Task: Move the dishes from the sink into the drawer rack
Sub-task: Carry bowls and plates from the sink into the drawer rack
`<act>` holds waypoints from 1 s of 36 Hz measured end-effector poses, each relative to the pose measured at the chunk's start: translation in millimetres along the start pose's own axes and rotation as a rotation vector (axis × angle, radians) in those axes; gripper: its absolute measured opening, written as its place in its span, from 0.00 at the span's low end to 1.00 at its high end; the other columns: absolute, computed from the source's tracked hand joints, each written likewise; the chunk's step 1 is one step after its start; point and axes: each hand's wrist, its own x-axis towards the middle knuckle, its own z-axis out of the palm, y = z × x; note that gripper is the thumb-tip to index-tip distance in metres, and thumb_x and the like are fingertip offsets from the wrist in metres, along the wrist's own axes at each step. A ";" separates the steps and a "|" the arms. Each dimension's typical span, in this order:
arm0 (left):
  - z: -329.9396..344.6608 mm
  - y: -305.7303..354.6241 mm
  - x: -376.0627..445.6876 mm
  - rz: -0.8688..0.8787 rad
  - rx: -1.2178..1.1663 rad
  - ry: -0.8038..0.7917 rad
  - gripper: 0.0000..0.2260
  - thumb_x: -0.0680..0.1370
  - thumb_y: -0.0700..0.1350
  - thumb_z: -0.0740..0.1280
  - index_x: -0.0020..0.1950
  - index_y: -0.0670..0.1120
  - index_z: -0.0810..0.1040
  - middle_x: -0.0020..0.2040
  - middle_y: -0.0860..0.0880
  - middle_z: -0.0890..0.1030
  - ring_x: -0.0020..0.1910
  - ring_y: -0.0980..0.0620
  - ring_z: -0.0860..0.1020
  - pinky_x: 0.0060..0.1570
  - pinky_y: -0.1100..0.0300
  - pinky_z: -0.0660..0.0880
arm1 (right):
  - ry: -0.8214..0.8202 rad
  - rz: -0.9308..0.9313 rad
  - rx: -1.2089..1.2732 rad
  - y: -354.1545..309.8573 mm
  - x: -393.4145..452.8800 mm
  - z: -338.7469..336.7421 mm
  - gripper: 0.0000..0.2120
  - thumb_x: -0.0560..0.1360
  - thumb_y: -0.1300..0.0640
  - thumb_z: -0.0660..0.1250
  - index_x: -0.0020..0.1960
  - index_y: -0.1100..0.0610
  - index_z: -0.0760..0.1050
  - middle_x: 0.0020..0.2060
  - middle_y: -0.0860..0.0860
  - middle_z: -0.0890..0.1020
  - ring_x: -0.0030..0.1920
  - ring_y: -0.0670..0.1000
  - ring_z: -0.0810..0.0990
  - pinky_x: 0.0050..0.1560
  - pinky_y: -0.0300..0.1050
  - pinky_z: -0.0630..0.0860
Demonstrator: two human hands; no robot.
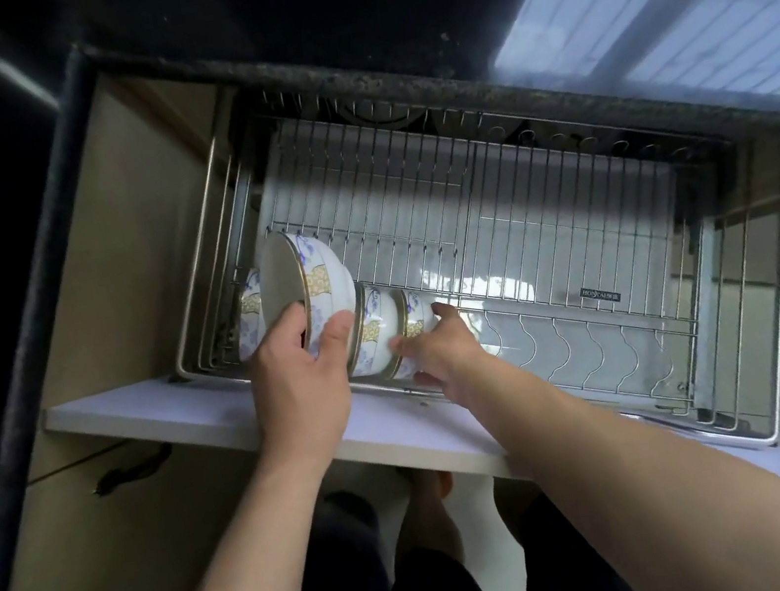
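Down in the pulled-out drawer, the wire rack (491,204) carries a row of white bowls with blue flowers and gold bands, all standing on edge at its left end. Both hands are on that row. The left hand (301,378) grasps the large bowl (307,278), thumb on the rim and inner face, fingers wrapped over the patterned outside; the bowl is tilted, its mouth turned left. Just behind this hand, further left, another bowl (249,309) of the same pattern peeps out, mostly hidden. Between the two hands stands a middle bowl (378,328), touching the large one. The right hand (439,349) holds the small bowl (416,324) at the right end of the row, fingers curled round its rim. To the right of the right hand the rack wires are bare, and a small dark label (599,296) sits on the front rail; its writing begins with "HO", the rest too blurred to read. Below the wrists runs the white drawer front (179,410).
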 end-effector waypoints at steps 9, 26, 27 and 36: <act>1.0 -0.8 4.1 -0.010 -0.040 -0.107 0.02 0.81 0.46 0.69 0.51 0.50 0.81 0.47 0.64 0.82 0.47 0.72 0.78 0.41 0.78 0.71 | -0.215 0.049 -0.019 -10.1 -6.3 -24.3 0.40 0.71 0.58 0.81 0.76 0.52 0.62 0.62 0.51 0.82 0.54 0.55 0.86 0.46 0.55 0.85; 65.8 36.5 -30.8 0.094 0.035 -0.457 0.15 0.79 0.50 0.72 0.39 0.45 0.70 0.29 0.53 0.68 0.30 0.53 0.64 0.31 0.55 0.61 | -0.348 -0.242 0.149 -46.6 -127.8 -113.4 0.22 0.77 0.55 0.72 0.70 0.55 0.75 0.58 0.58 0.85 0.58 0.57 0.85 0.63 0.53 0.80; 69.6 36.6 -32.1 0.129 0.057 -0.474 0.14 0.79 0.50 0.71 0.40 0.46 0.71 0.29 0.54 0.70 0.31 0.54 0.65 0.31 0.57 0.62 | -0.319 -0.232 0.161 -43.1 -127.0 -117.5 0.22 0.77 0.56 0.72 0.69 0.55 0.75 0.57 0.58 0.85 0.58 0.58 0.85 0.63 0.53 0.79; 68.8 40.3 -32.7 0.323 0.326 -0.707 0.12 0.81 0.55 0.68 0.43 0.50 0.73 0.38 0.56 0.74 0.43 0.53 0.70 0.41 0.55 0.67 | -0.264 -0.055 0.297 -18.8 -114.3 -131.5 0.23 0.79 0.59 0.71 0.70 0.62 0.69 0.51 0.61 0.86 0.51 0.59 0.86 0.55 0.55 0.82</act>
